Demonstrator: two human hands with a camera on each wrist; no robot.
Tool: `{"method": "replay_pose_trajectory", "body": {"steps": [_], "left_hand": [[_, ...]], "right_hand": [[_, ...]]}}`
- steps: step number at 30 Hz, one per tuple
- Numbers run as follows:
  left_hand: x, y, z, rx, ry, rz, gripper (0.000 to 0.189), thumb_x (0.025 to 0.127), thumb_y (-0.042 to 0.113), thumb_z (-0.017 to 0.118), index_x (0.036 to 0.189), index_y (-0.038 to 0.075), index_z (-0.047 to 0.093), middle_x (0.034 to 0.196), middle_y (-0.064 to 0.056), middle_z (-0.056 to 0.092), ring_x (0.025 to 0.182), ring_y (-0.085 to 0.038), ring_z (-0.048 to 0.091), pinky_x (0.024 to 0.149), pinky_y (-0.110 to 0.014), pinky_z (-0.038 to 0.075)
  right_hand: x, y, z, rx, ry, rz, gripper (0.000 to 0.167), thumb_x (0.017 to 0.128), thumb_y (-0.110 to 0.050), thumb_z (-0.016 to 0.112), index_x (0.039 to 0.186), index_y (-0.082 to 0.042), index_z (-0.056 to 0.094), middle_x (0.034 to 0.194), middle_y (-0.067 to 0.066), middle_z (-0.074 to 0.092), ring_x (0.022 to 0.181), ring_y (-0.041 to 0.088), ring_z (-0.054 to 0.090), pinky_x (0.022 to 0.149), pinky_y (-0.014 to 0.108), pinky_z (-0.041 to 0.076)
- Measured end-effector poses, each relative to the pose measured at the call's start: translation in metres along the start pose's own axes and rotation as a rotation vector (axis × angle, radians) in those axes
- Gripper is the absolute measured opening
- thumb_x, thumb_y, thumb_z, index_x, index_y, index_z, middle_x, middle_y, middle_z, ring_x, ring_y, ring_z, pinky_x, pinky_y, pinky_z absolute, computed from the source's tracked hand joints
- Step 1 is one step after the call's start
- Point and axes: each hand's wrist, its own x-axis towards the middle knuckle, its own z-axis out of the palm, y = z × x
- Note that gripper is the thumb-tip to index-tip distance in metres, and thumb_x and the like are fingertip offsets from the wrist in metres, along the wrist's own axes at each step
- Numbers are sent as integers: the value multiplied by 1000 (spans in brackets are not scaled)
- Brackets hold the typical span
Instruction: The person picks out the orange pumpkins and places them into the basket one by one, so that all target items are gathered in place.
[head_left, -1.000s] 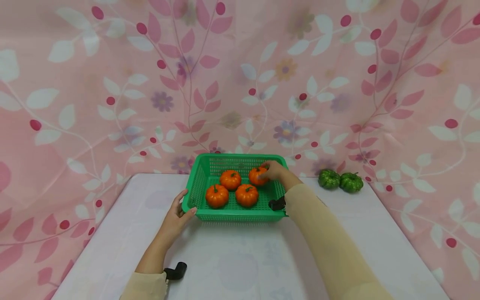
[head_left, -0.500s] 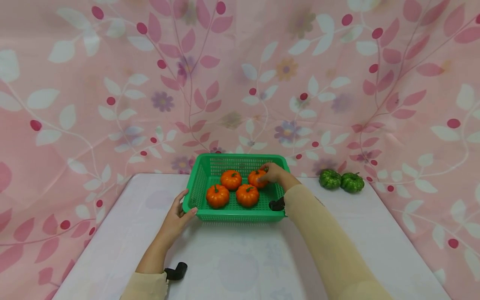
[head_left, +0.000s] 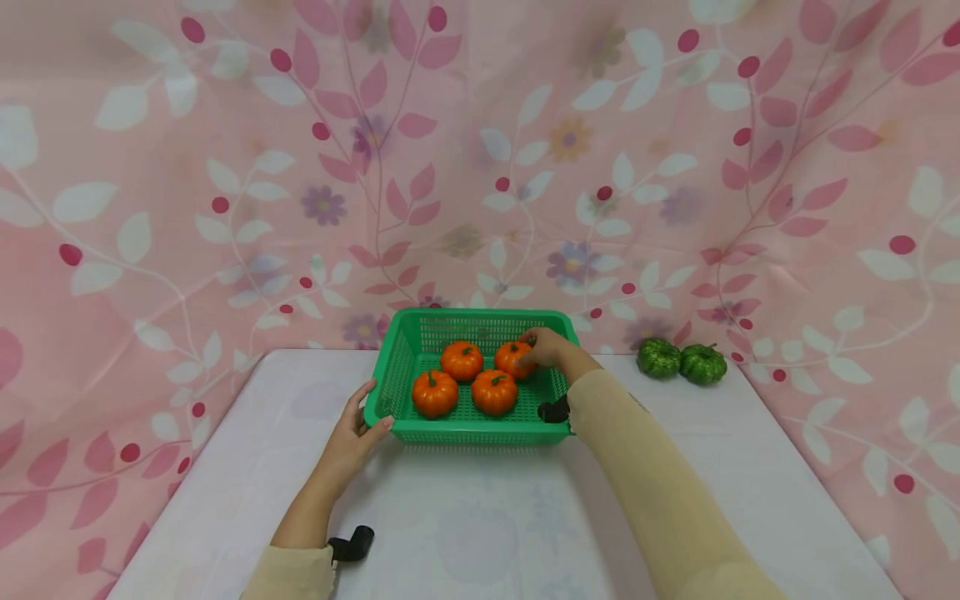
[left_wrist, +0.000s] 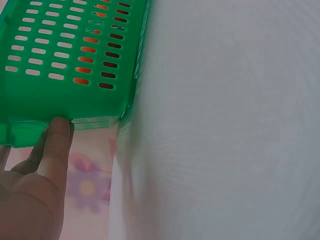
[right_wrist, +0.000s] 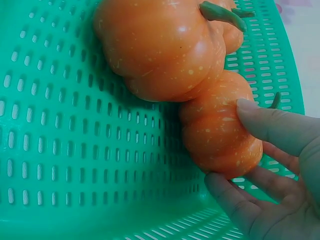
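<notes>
A green plastic basket with slotted walls stands on the table, holding several small orange pumpkins. My left hand grips its near left corner, the thumb on the rim and the other fingers at the left side; in the left wrist view the thumb touches the green edge. My right hand reaches into the back right of the basket. Its thumb and fingers hold one orange pumpkin by the sides, and this pumpkin touches a neighbouring pumpkin in the right wrist view. Part of the held pumpkin is hidden by the hand.
Two green pumpkins sit side by side at the table's back right. A white cloth covers the table. Behind it hangs a pink floral curtain. Each wrist carries a small black device.
My right hand has moved the pumpkin slightly down and to the left, closer to the others. The left hand has stayed on the basket's corner.
</notes>
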Motion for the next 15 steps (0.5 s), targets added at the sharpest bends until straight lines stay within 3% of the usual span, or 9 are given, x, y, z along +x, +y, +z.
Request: {"method": "replay_pose_trajectory", "body": {"steps": [9,15], "left_hand": [[0,1,1,-9,-3,2,77,100,19,64,161,24,18,149,-25,43,131,-32,49,94,-21,46],[-1,2,1,-34,-6,-8,77,100,18,65,161,26,18,150,-24,42,132,-32,47,93,-19,46]], "right_hand": [[-3,-1,0,-12,1,-2,62,90,-14,77,144,-5,48,147,23,44,122,36,55,97,44,50],[0,-1,0,15,-7,43,64,88,-14,79,144,-7,49,148,20,43,121,35,54,98,44,50]]}}
